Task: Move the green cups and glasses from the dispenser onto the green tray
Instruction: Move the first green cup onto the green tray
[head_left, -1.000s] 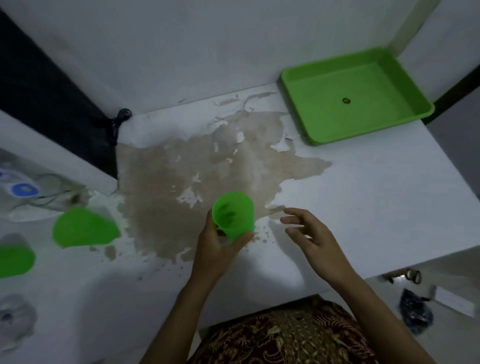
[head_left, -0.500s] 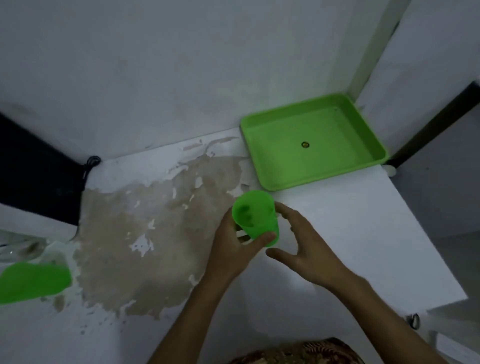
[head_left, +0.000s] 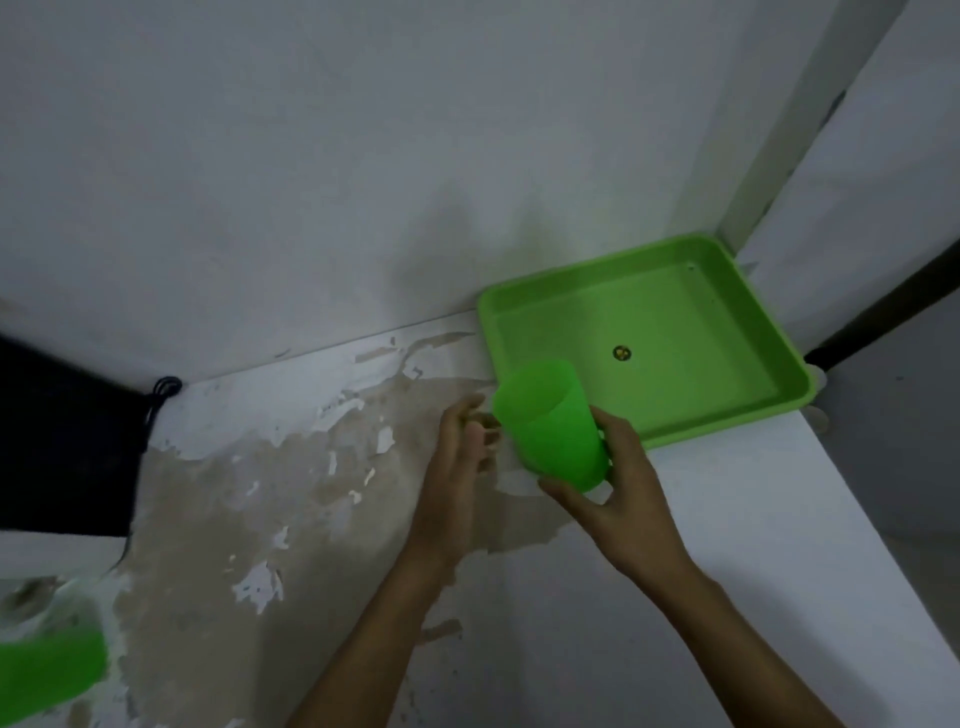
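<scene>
So our right hand (head_left: 618, 488) reaches in from the lower right with its grip wrapped around the base of the green cup (head_left: 553, 423), thumb underneath and fingers round the far side, cup tilted with the mouth pointing up-left toward us. Left hand (head_left: 457, 467) sits just beside the cup on its left, fingers loose and apart, not holding anything, hovering above the peeling, stained table (head_left: 779, 519). The cup is up in the air right at the near-left corner of the green tray (head_left: 727, 415), overlapping its rim from our view, and there's another green cup (head_left: 47, 670) way off at the bottom left edge
</scene>
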